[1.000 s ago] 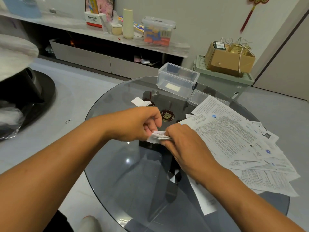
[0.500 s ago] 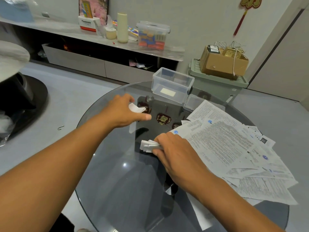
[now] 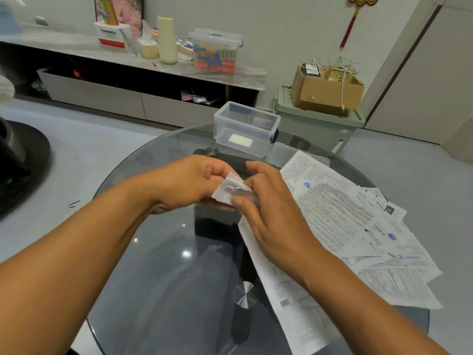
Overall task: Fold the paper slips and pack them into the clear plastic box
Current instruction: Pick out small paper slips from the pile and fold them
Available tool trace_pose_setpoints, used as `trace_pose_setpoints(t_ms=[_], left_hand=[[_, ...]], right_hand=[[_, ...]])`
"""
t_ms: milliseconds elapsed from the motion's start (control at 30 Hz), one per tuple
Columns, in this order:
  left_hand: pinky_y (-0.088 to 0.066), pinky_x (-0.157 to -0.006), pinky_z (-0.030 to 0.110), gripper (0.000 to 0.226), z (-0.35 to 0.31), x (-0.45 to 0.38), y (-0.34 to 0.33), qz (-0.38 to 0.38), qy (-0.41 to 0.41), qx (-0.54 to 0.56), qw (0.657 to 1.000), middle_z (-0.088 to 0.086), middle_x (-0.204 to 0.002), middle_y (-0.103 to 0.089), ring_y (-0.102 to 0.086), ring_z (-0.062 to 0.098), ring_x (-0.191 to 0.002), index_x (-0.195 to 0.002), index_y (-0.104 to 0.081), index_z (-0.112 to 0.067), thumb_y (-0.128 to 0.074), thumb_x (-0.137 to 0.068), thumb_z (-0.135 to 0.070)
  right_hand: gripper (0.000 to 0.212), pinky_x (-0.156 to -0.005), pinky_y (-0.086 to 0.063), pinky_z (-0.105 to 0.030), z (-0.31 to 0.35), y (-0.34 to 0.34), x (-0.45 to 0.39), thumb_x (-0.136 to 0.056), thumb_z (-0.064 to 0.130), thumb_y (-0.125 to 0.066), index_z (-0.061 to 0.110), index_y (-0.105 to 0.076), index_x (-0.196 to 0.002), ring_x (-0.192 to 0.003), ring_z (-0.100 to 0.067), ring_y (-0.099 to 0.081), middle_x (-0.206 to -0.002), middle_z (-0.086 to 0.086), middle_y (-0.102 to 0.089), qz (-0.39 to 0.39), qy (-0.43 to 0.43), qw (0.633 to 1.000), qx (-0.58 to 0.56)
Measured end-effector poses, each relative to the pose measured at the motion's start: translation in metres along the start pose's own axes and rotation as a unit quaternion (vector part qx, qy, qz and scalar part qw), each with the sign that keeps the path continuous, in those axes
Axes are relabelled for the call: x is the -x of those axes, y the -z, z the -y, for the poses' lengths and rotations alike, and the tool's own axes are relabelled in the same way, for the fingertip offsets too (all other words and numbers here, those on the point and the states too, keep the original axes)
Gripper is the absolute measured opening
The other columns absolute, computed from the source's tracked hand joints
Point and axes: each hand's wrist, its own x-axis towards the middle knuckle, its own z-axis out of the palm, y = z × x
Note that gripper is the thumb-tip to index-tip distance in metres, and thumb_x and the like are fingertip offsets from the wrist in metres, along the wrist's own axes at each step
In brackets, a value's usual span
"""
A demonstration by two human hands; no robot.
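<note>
On the round glass desk [image 3: 163,290], near the middle: both hands meet over the surface.
Left hand [image 3: 189,183]: fingers curled, pinching the left edge of a small folded paper slip [image 3: 231,189].
Right hand [image 3: 271,208]: thumb and fingers clasp the same slip from the right; part of the slip is blurred.
Clear plastic box [image 3: 247,129]: open, at the far side of the desk, beyond the hands; one pale folded slip [image 3: 240,141] lies flat on its bottom.
Lid [image 3: 282,155]: clear, lying just right of the box, partly under the papers.
Loose sheets [image 3: 358,226]: printed papers spread in an overlapping pile on the right of the desk.
Shelf at the far wall: a lidded clear tub [image 3: 215,51] holding colourful items.
</note>
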Motion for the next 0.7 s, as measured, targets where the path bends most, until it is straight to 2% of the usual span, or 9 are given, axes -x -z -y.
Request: trace_pose_setpoints(t_ms=[67,133,233,333,400,467,533,600,700], left_hand=[[-0.061,-0.084,0.028,0.022,-0.004,0.004,-0.003,0.040,0.007,0.019,0.999,0.012,-0.103,-0.076,-0.074,0.023,-0.099,-0.113,-0.065,-0.006,-0.068,-0.092,-0.006],[-0.060,-0.088,0.032,0.024,-0.006,0.006,-0.001,0.063,0.039,0.044,0.996,0.015,-0.107,-0.075,-0.073,0.026,-0.103,-0.118,-0.058,-0.005,-0.063,-0.095,-0.001],[-0.059,-0.093,0.037,0.033,-0.008,0.006,0.007,0.089,0.095,0.046,0.990,0.013,-0.111,-0.075,-0.073,0.025,-0.106,-0.124,-0.055,-0.011,-0.046,-0.100,0.010],[-0.060,-0.079,0.028,0.035,-0.009,-0.004,0.012,-0.032,0.059,-0.065,0.996,0.002,-0.107,-0.076,-0.074,0.016,-0.094,-0.120,-0.060,-0.022,-0.047,-0.101,0.004],[-0.054,-0.065,0.018,0.033,-0.007,-0.017,0.013,-0.170,0.001,-0.126,0.977,-0.005,-0.112,-0.070,-0.071,0.012,-0.088,-0.121,-0.059,-0.027,-0.053,-0.100,-0.003],[-0.047,-0.064,0.016,0.043,-0.006,-0.034,0.013,-0.250,-0.048,-0.188,0.949,-0.010,-0.119,-0.062,-0.066,0.009,-0.088,-0.133,-0.052,-0.034,-0.060,-0.099,-0.010],[-0.054,-0.076,0.026,0.057,-0.007,-0.057,0.017,-0.266,-0.092,-0.257,0.924,-0.004,-0.132,-0.056,-0.066,0.013,-0.091,-0.144,-0.042,-0.039,-0.064,-0.098,-0.015],[-0.054,-0.094,0.039,0.067,-0.009,-0.083,0.025,-0.254,-0.118,-0.339,0.898,-0.005,-0.154,-0.037,-0.064,0.019,-0.106,-0.151,-0.035,-0.038,-0.066,-0.096,-0.016],[-0.050,-0.102,0.045,0.072,-0.009,-0.124,0.039,-0.226,-0.102,-0.450,0.858,-0.007,-0.164,-0.020,-0.052,0.028,-0.130,-0.155,-0.031,-0.036,-0.068,-0.095,-0.020]], right_hand=[[0.014,-0.092,-0.049,-0.039,-0.002,0.003,-0.002,-0.105,0.039,-0.051,0.025,-0.052,-0.106,-0.106,-0.013,-0.055,-0.121,0.008,-0.055,0.012,-0.004,1.000,-0.002],[0.012,-0.082,-0.048,-0.042,-0.004,0.002,-0.001,-0.105,0.038,-0.052,0.026,-0.051,-0.105,-0.092,-0.015,-0.053,-0.102,0.008,-0.055,0.012,-0.005,1.000,0.003],[0.011,-0.083,-0.046,-0.041,-0.007,0.003,0.000,-0.105,0.030,-0.054,0.028,-0.051,-0.115,-0.096,-0.014,-0.051,-0.104,0.010,-0.057,-0.018,-0.009,1.000,0.003],[0.040,-0.090,-0.042,-0.040,-0.010,0.005,-0.003,-0.104,0.023,-0.055,0.029,-0.046,-0.142,-0.109,-0.021,-0.048,-0.118,0.005,-0.058,0.020,-0.020,0.994,0.110],[0.032,-0.088,-0.040,-0.039,-0.014,-0.002,-0.005,-0.103,0.018,-0.051,0.028,-0.050,-0.133,-0.109,-0.025,-0.047,-0.115,0.003,-0.055,0.069,-0.029,0.976,0.203],[0.019,-0.083,-0.037,-0.038,-0.016,-0.007,-0.006,-0.104,0.016,-0.045,0.026,-0.052,-0.118,-0.103,-0.023,-0.046,-0.111,0.002,-0.052,0.098,-0.041,0.968,0.228],[0.012,-0.078,-0.034,-0.036,-0.017,-0.006,-0.008,-0.106,0.017,-0.043,0.024,-0.051,-0.111,-0.098,-0.022,-0.045,-0.109,0.001,-0.050,0.109,-0.042,0.968,0.222],[0.010,-0.077,-0.037,-0.035,-0.018,-0.004,-0.010,-0.108,0.019,-0.043,0.022,-0.051,-0.112,-0.098,-0.021,-0.045,-0.109,0.001,-0.050,0.116,-0.044,0.972,0.198],[0.003,-0.075,-0.037,-0.033,-0.019,0.000,-0.011,-0.109,0.023,-0.044,0.024,-0.047,-0.108,-0.096,-0.018,-0.043,-0.109,0.002,-0.048,0.126,-0.046,0.977,0.164]])
